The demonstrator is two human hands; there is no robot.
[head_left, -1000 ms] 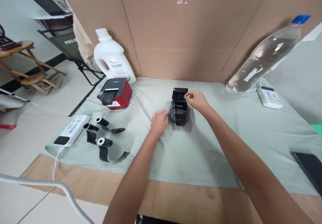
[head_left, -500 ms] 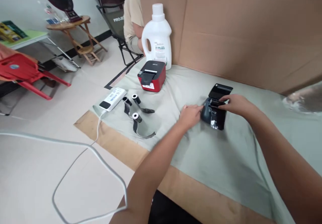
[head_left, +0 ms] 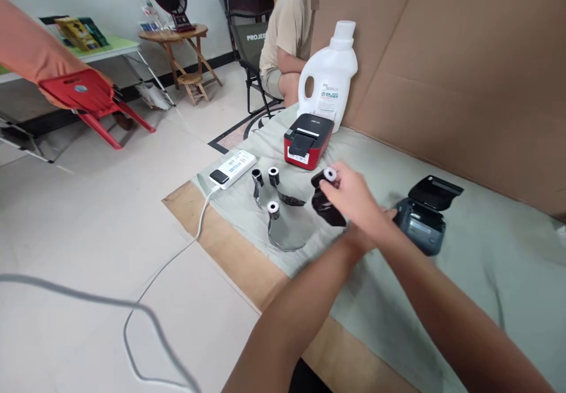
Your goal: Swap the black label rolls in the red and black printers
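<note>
At the tips of my right hand point(head_left: 356, 195), thumb and fingers close in a pinch on a black roll point(head_left: 319, 180), with no gap left between them and the roll. It sits up in front of me, left of the dark printer point(head_left: 422, 231), its white end showing and its loose tail point(head_left: 328, 209) hanging down. I pinch it near that end, so I think it could twist away or unwind if my grip slackens. The tail dangles close to my left forearm point(head_left: 309, 287) and might catch there.

My left hand point(head_left: 363, 238) lies mostly behind my right wrist; I can't tell how far apart its fingers are, or whether they grip anything. Its fingertips reach the near side of the dark printer, whose lid point(head_left: 435, 192) stands raised. With my arms crossed, a careless pull could knock that printer askew.

Farther left, three other rolls point(head_left: 276, 215) lie on the cloth point(head_left: 477, 263) with tails trailing; a dropped roll could tangle with them. Beyond, the white box point(head_left: 233, 169) trails a cable point(head_left: 200, 225) over the edge, where a snag could drag it off.
</note>
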